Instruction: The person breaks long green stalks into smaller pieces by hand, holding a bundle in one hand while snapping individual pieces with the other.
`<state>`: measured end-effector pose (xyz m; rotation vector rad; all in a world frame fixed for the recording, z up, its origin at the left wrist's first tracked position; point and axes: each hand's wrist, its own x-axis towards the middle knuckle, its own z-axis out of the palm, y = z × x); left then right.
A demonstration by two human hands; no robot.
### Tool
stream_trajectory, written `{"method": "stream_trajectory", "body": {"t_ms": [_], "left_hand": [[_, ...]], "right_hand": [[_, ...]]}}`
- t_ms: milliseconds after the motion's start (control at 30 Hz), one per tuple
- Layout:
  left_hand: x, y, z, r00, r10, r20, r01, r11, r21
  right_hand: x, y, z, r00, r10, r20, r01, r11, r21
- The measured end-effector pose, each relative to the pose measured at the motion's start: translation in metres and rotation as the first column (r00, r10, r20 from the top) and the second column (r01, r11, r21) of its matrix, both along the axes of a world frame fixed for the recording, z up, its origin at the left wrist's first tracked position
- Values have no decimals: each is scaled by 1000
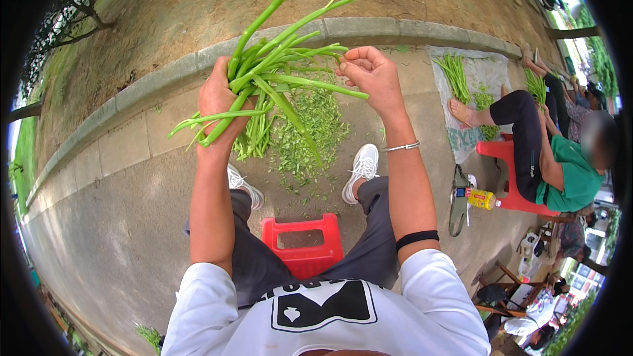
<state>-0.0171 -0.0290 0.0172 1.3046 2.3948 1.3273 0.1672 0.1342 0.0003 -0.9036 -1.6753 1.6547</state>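
My left hand (219,95) is wrapped around a loose bunch of long green vegetable stalks (270,69), their ends fanning up and to the right. A few stalks hang back over my left wrist. My right hand (370,79) is at the right side of the bunch, thumb and fingers pinched together at a thin stalk end; what lies between the fingertips is partly hidden. Below the bunch, a heap of plucked green leaves and scraps (306,135) covers the pavement between my shoes. More stalks (254,137) lie along the heap's left side.
A red plastic stool (304,240) stands between my legs. A stone curb (359,29) runs beyond the heap. To the right, a plastic sheet (461,135) holds more stalks (453,76); a person in green (573,171) sits on a red stool (498,151) near a yellow-labelled bottle (481,199).
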Motion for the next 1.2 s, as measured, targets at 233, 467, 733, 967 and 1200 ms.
{"method": "stream_trajectory", "body": {"t_ms": [233, 467, 733, 967, 1200], "left_hand": [[-1, -2, 0, 1000, 8, -6, -8, 1000, -22], [-2, -2, 3, 999, 18, -49, -21, 998, -57], [-1, -4, 5, 997, 5, -79, -12, 996, -87], [3, -1, 3, 993, -7, -122, -3, 997, -83], [-10, -11, 4, 993, 104, -64, -107, 993, -47]], "right_hand": [[2, 1, -5, 998, 30, 50, -35, 994, 104], [2, 0, 2, 998, -62, -22, 64, 987, 144], [10, 11, 15, 941, -269, -205, 280, 959, 28], [28, 28, 12, 858, -280, -432, 121, 925, -359], [64, 52, 19, 787, -339, -515, 121, 904, -411]]}}
